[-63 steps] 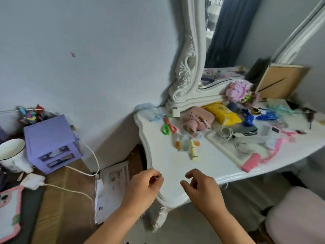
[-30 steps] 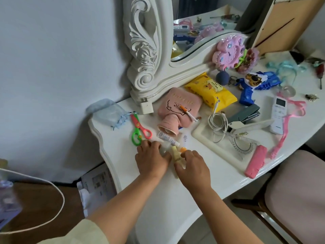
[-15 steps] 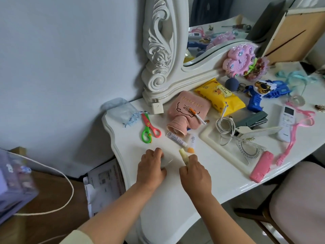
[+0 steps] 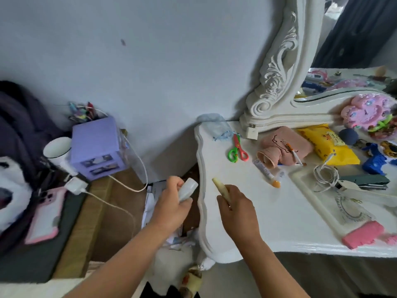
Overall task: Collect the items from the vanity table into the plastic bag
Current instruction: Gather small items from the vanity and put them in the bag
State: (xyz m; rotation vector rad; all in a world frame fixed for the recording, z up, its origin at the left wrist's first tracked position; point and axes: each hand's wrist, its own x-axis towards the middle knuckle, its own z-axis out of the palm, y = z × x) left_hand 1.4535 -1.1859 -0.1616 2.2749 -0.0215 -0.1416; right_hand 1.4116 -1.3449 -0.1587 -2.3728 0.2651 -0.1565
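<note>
Against a pale wall, the white desk [image 4: 247, 216] carries clutter. The left hand [image 4: 171, 206], now off its edge, grips a whitish tube [image 4: 188, 189]; the right hand [image 4: 238, 208], lifted from the surface, pinches a yellowish stick [image 4: 220, 187]. Scissors [image 4: 237, 149] remain behind.

left hand [image 4: 171, 206] now off the vanity table [image 4: 268, 224] edge gripping a white tube [image 4: 187, 189], right hand [image 4: 237, 208] lifted holding the yellow stick [image 4: 220, 187], both items up from the tabletop
</note>
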